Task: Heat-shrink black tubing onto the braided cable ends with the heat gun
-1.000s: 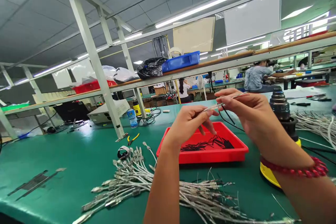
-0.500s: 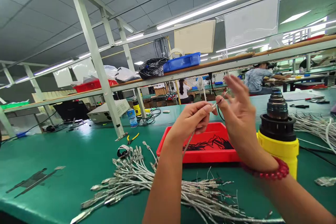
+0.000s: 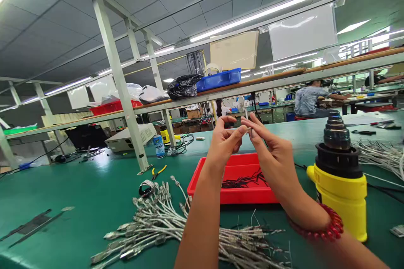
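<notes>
In the head view my left hand (image 3: 225,136) is raised over the red tray, thumb and fingertips pinched on a thin grey-white cable, mostly hidden by the hand. My right hand (image 3: 273,149), with a red bead bracelet at its wrist, meets it there, thumb and fingers closed together on the cable's end (image 3: 248,129). Just what lies between those fingertips is too small to make out. Beneath both hands stands the red tray (image 3: 233,196), holding short black tubes (image 3: 241,181). A bundle of similar cables (image 3: 158,222) with connector ends lies on the green table in front.
A yellow heat gun (image 3: 342,201) stands nozzle-up at the right, beside more white cables (image 3: 383,157). Yellow-handled cutters (image 3: 158,172), a watch-like band (image 3: 146,188) and a blue can (image 3: 159,146) are on the left. A shelf (image 3: 277,76) crosses above; a person (image 3: 307,101) sits beyond.
My right hand's raised, spread fingers have come down and closed at the cable end beside the left fingertips. The left hand keeps its pinch. The view has shifted slightly.
</notes>
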The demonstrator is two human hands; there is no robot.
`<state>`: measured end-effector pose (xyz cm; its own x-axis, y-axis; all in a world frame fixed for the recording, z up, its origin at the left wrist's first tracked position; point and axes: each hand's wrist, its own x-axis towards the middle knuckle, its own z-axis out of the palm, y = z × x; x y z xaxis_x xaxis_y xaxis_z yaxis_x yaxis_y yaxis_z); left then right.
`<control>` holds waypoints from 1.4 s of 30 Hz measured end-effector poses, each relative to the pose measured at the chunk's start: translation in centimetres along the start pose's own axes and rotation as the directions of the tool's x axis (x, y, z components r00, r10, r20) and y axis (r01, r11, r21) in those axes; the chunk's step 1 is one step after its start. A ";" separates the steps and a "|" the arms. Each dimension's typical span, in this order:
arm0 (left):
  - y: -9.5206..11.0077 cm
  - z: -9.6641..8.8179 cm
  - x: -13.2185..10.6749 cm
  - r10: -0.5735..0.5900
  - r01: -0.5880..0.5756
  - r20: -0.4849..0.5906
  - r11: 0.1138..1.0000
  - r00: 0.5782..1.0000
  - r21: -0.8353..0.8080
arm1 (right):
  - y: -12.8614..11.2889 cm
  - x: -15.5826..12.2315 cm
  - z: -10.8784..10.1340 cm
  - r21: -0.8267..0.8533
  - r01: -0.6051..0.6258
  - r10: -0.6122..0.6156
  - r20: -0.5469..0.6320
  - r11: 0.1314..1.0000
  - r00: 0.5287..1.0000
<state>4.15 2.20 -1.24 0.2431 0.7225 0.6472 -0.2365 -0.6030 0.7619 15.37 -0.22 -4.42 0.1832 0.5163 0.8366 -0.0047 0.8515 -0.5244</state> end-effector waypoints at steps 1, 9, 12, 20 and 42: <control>-0.1 -0.2 0.0 -0.004 0.004 0.017 1.000 1.000 0.016 | 0.2 0.0 0.1 0.007 0.006 -0.006 0.018 1.000 1.000; -1.9 -0.4 0.2 -0.125 0.095 0.137 0.974 0.983 0.207 | 3.1 1.7 -1.7 -0.320 0.097 -0.058 0.128 0.942 0.990; -2.9 0.3 0.3 -0.116 0.077 0.143 0.965 0.983 0.250 | 3.7 2.5 -2.7 -0.238 0.012 0.028 0.162 0.971 0.986; -1.1 1.5 -0.7 0.026 -0.122 0.165 0.785 0.986 0.607 | 3.5 2.7 -2.0 0.468 -0.357 0.363 0.081 0.809 0.928; 2.0 0.2 -1.6 -0.056 -0.068 0.230 0.865 0.972 0.497 | -0.2 2.4 -1.6 0.580 -0.359 0.367 0.108 0.732 0.924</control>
<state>3.46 -0.22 -0.71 0.4659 0.6580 0.5916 0.2470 -0.7388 0.6271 17.39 0.72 -2.63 0.0609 0.7994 0.5976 -0.6390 0.4912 -0.5919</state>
